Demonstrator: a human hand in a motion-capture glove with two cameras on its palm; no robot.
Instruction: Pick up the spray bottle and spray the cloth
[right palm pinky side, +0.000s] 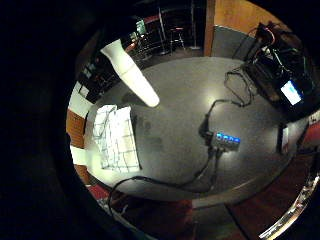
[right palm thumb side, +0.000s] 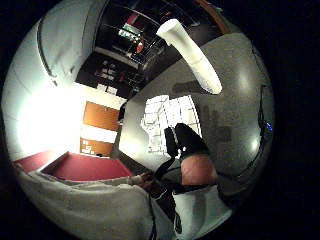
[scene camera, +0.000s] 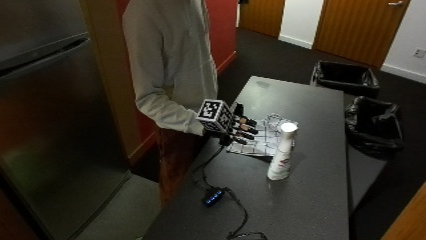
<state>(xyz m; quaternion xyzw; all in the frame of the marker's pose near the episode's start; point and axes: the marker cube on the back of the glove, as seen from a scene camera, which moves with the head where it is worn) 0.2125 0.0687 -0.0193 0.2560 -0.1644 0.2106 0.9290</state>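
Right hand (scene camera: 234, 127), fingers extended, holds nothing and hovers over the checked cloth (scene camera: 263, 136). White spray bottle (scene camera: 282, 151) stands upright on the tabletop (scene camera: 313, 200), just beside the cloth.

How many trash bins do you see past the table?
2: one bin beyond the table's far end, another beside its far edge. More could be out of frame.

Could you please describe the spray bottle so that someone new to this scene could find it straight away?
Start at the long dark table. Near its middle lies a checked cloth, with the gloved right hand over its edge. The bottle stands upright beside the cloth: the only tall white thing there, with a rounded cap and a red mark on its side.
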